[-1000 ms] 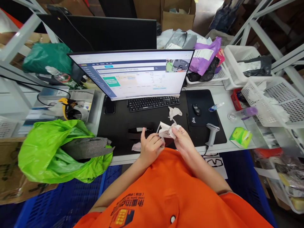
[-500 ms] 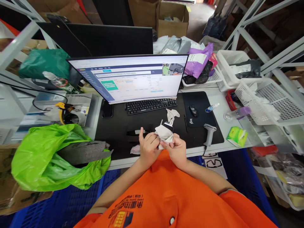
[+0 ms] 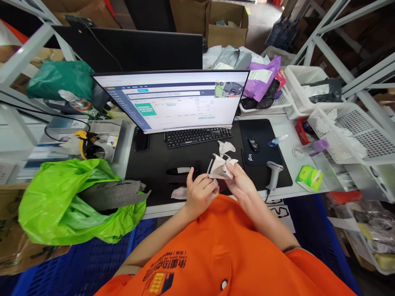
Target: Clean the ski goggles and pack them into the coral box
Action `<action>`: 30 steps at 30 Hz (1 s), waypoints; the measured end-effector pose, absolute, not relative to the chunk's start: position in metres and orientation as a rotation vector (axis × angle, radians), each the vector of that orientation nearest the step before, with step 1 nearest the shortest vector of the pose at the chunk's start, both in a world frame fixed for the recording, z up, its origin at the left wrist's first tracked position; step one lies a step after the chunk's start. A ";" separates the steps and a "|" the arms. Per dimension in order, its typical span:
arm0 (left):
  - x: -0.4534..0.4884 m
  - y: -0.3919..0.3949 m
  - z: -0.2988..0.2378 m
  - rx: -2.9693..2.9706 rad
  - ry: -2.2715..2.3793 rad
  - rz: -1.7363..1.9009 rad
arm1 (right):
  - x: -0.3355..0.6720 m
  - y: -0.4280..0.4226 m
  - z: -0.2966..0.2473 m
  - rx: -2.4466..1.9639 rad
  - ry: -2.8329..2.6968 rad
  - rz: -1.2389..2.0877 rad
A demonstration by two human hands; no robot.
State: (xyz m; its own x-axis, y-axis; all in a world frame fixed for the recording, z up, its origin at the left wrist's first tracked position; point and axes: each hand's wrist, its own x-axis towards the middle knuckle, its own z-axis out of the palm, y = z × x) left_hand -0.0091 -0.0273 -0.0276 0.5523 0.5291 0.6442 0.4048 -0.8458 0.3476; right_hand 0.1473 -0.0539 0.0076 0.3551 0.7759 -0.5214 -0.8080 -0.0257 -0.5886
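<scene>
A pale, crumpled piece of cloth (image 3: pixel 219 165) with a dark-lined edge is held up before my chest, above the black desk mat. My right hand (image 3: pixel 242 183) grips its right side, with the thumb lying on top. At its lower left corner, my left hand (image 3: pixel 200 194) has curled fingers around a pale bit, and one finger sticks up. Just beyond lies a second crumpled pale cloth (image 3: pixel 226 148). Left of my hands are a dark, slim object with a white label (image 3: pixel 183 170) and a crumpled pinkish-white piece (image 3: pixel 179 193).
Behind the black keyboard (image 3: pixel 197 137) stands a lit monitor (image 3: pixel 175 102). A mouse (image 3: pixel 253 144) and a barcode scanner (image 3: pixel 273 174) are on the right. A bright green bag (image 3: pixel 52 205) with grey fabric bulges at the left front. White baskets (image 3: pixel 364 135) line the right side.
My hands have drawn apart. The right hand has moved up and right with the cloth, which is now more opened out. A silvery strip by the cloth no longer shows.
</scene>
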 end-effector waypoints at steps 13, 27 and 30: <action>-0.010 -0.032 -0.034 2.625 0.706 1.142 | 0.147 -0.075 -0.004 -1.124 -0.191 1.163; 0.002 -0.024 -0.021 2.475 0.863 1.273 | 0.114 -0.088 -0.008 -1.412 -0.612 0.744; 0.004 -0.026 -0.020 2.489 0.817 1.344 | 0.127 -0.070 0.012 -1.244 -0.371 0.914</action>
State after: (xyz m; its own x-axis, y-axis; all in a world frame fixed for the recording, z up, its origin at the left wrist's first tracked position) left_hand 0.0045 -0.0255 -0.0199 0.4349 0.5538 0.7100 0.3751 -0.8282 0.4163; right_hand 0.1273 -0.0698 0.0118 0.6075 0.7618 -0.2250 -0.3896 0.0388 -0.9202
